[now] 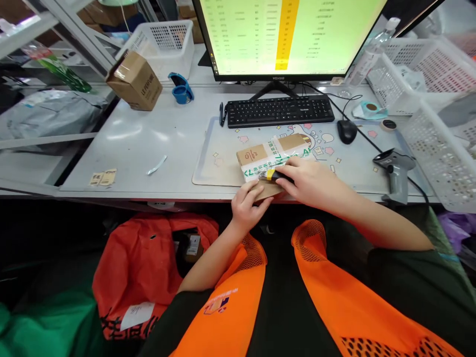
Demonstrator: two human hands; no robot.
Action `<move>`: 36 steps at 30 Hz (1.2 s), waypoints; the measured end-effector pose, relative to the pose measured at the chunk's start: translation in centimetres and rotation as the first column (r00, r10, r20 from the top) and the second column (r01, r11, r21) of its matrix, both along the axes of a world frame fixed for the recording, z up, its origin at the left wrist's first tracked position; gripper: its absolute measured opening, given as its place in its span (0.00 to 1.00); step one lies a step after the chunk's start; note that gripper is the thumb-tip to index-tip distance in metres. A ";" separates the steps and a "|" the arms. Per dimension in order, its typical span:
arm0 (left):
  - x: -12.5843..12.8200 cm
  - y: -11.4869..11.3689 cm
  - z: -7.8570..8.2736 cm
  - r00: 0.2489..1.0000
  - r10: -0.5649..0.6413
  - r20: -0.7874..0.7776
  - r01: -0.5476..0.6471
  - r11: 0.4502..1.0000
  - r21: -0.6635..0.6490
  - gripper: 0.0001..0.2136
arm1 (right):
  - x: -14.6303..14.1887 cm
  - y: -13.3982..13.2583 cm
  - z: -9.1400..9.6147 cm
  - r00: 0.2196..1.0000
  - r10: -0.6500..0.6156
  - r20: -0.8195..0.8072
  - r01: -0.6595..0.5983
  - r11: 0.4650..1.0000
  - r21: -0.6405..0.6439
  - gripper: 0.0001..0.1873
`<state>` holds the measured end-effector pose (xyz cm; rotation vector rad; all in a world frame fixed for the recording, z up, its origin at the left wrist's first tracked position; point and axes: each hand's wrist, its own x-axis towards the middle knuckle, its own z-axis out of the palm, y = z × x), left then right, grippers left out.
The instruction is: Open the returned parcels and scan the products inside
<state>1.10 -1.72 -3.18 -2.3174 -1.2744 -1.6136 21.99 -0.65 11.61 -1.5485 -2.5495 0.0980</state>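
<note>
A small cardboard box [260, 154] wrapped in white tape with green print lies on the desk mat [215, 163] near the table's front edge. My left hand [248, 204] grips the box's near edge, fingers curled round it. My right hand [310, 181] rests on top of the box and is closed on a black and yellow utility knife [273, 174], whose tip points left along the tape.
Behind the box are a black keyboard [280, 110], a mouse [347, 131] and a monitor [290, 34]. A barcode scanner [396, 171] lies at right beside white baskets [439, 148]. Another cardboard box [136, 82] and a blue tape dispenser [181, 90] sit at back left. An orange bag [137, 267] is below the table.
</note>
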 end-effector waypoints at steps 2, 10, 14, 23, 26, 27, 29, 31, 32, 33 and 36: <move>0.2 0.5 -1.0 0.999 -0.023 0.023 0.023 1.000 -0.020 0.15 | -0.9 0.1 0.4 0.998 0.007 0.069 -0.006 1.000 -0.013 0.18; 0.1 1.6 -2.6 0.997 -0.031 0.077 0.022 0.993 0.112 0.16 | -4.3 0.6 0.9 0.972 0.064 0.225 -0.052 0.997 -0.057 0.20; 0.3 1.7 -3.0 0.994 -0.052 0.099 0.043 0.995 0.094 0.15 | -4.3 1.2 1.2 0.968 0.102 0.230 -0.079 0.991 -0.109 0.21; 0.2 1.8 -3.0 0.989 -0.075 0.124 0.066 0.995 0.075 0.15 | -4.8 0.2 2.3 0.943 0.019 0.332 -0.008 0.999 -0.034 0.20; 0.3 1.8 -2.7 0.994 -0.058 0.097 0.053 0.997 0.047 0.15 | -4.3 0.0 1.5 0.944 -0.026 0.329 0.016 0.999 0.032 0.20; 0.4 1.8 -2.7 0.994 -0.058 0.094 0.054 0.998 0.043 0.16 | -3.9 0.0 1.3 0.945 -0.040 0.326 0.027 0.999 0.045 0.20; 0.4 1.7 -2.4 0.994 -0.055 0.096 0.049 0.997 0.060 0.16 | -2.5 -0.1 1.0 0.945 -0.085 0.316 0.070 0.996 0.059 0.20; 0.2 1.3 -1.9 0.993 -0.060 0.102 0.049 0.992 0.112 0.14 | -0.1 -0.4 0.9 0.938 -0.177 0.299 0.157 0.984 0.090 0.21; -0.2 1.1 -1.4 0.992 -0.071 0.105 0.057 0.989 0.133 0.13 | 1.5 -0.6 0.7 0.931 -0.237 0.278 0.215 0.971 0.109 0.21; -0.6 1.0 -0.7 0.990 -0.093 0.102 0.079 0.988 0.134 0.13 | 3.4 -0.8 0.5 0.921 -0.302 0.247 0.278 0.952 0.127 0.21; -2.1 1.7 2.8 0.984 -0.177 0.003 0.177 0.984 -0.007 0.13 | 9.9 -1.0 -0.9 0.869 -0.477 0.130 0.460 0.877 0.143 0.23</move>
